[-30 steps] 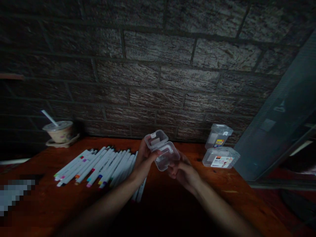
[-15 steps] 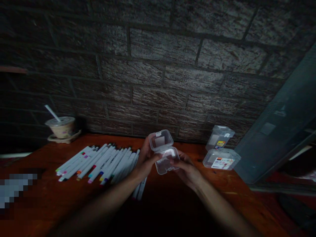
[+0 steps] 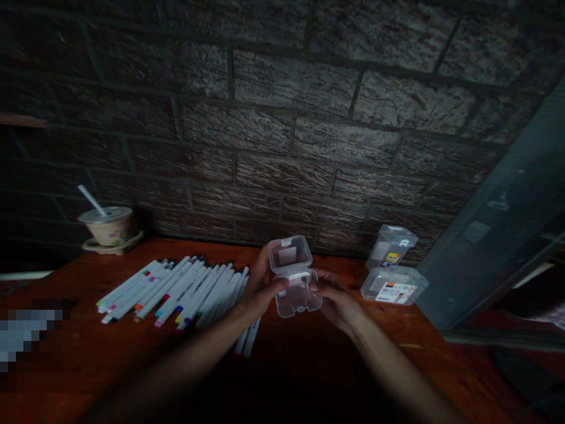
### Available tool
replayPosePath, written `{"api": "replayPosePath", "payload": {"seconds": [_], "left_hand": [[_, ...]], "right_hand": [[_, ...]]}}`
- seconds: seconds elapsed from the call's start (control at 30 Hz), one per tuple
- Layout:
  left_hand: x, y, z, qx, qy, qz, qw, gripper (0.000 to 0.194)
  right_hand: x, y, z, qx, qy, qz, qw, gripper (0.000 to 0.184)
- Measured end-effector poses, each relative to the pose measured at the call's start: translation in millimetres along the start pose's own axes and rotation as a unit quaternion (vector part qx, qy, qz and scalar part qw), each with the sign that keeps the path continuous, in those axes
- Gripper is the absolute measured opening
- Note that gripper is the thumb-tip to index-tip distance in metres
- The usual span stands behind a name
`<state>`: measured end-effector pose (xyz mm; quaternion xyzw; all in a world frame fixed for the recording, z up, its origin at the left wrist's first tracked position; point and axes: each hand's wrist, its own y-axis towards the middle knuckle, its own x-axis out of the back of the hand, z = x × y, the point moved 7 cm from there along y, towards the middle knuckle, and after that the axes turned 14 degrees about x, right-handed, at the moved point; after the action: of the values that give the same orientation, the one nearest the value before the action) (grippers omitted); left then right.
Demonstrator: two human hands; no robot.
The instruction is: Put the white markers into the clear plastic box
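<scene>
A small clear plastic box (image 3: 299, 297) with its hinged lid (image 3: 290, 254) swung up is held above the table, in the middle of the head view. My left hand (image 3: 263, 282) grips it from the left, thumb along the side near the hinge. On the other side my right hand (image 3: 336, 299) is closed on the box, its thumb at the right edge. The fingers behind the box are partly hidden. To the left of my left hand lie several white markers (image 3: 172, 288) with coloured ends, side by side; some pass under my left forearm.
On the right of the wooden table (image 3: 379, 347) stand a tall clear container (image 3: 391, 247) and a wider clear case (image 3: 394, 287) with a printed label. A cup with a straw (image 3: 107, 225) sits on a saucer at the back left. A brick wall (image 3: 282, 147) rises behind the table.
The box has tipped slightly and sits a little lower, with its lid a bit farther right. My right thumb has drawn back from the inside toward the box's right edge.
</scene>
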<state>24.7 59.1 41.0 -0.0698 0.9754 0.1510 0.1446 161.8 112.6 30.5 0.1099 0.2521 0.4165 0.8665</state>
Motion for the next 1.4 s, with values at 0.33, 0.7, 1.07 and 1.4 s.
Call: {"api": "replayPosePath", "payload": {"seconds": [0.33, 0.7, 1.07, 1.4], "left_hand": [[2.3, 5, 7, 0.009, 0.032, 0.024, 0.999, 0.072], [2.9, 5, 1, -0.022, 0.061, 0.004, 0.998, 0.068], [2.0, 0, 3, -0.05, 0.138, 0.024, 0.989, 0.07], [6.8, 5, -1, -0.121, 0.276, 0.004, 0.954, 0.078]], "right_hand": [[11, 1, 4, -0.024, -0.05, 0.026, 0.998, 0.036], [11, 2, 9, -0.009, -0.095, 0.055, 0.994, 0.035], [20, 6, 11, 0.037, -0.168, 0.019, 0.985, 0.019], [33, 12, 19, 0.146, -0.262, -0.012, 0.954, 0.015]]}}
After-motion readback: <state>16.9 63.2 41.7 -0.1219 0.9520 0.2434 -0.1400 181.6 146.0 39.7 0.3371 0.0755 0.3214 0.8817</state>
